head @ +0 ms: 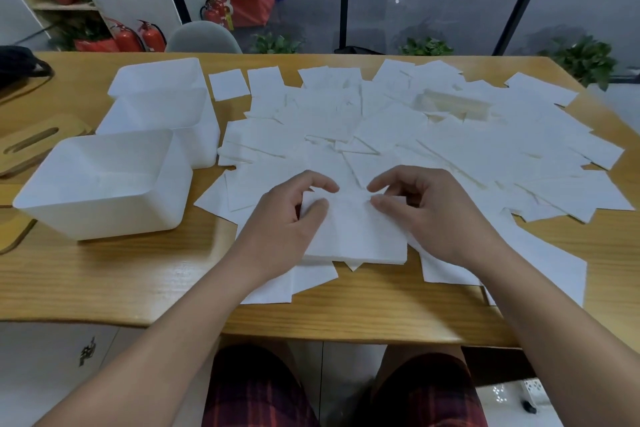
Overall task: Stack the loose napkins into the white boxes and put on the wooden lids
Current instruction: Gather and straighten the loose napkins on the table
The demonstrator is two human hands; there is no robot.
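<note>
Both hands are working at the lower centre of the frame, squaring up a small stack of napkins [353, 236] on the wooden table [138, 281]. The left hand [291, 218] is gripping the stack's left edge, thumb laid on top and fingers curled over the far corner, and the right hand [426, 211] is doing the same on the right edge, its fingertips bent down onto the paper; the 2 hands seem to be facing each other so that the sheets get pushed into line before being lifted. The loose napkins [450, 149] are lying spread in an overlapping sheet across the middle and right of the frame, within easy reach for gathering. 3 white boxes [104, 184] are sitting open in a row at the left, nearest one just beside the left forearm, probably so a finished stack can go straight across. All 3 appear to be empty so far. A wooden lid [31, 146] with a slot is lying at the far left edge, behind the nearest box, and another wooden piece [453, 104] is showing half buried under napkins at the upper right.
</note>
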